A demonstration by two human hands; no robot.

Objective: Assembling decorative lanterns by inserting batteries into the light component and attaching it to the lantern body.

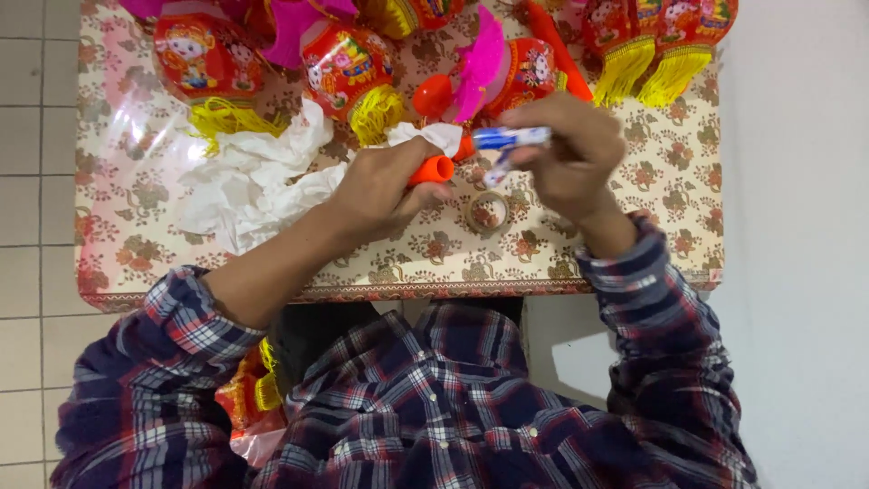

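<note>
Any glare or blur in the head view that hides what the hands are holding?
Head view: glare streaks across the clear plastic table cover at the left; the crumpled white tissue paper is nearly washed out. The left hand on the orange plastic tube reads sharp; the blue-and-white pen-like stick in the right hand is slightly motion-blurred.

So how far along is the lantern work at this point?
Looks done: several red paper lanterns with yellow tassels lie along the table's far edge. In hand: left hand grips an orange plastic tube; right hand holds a blue-and-white pen-like tool against it. Unused: clear tape roll, white crumpled paper.
</note>
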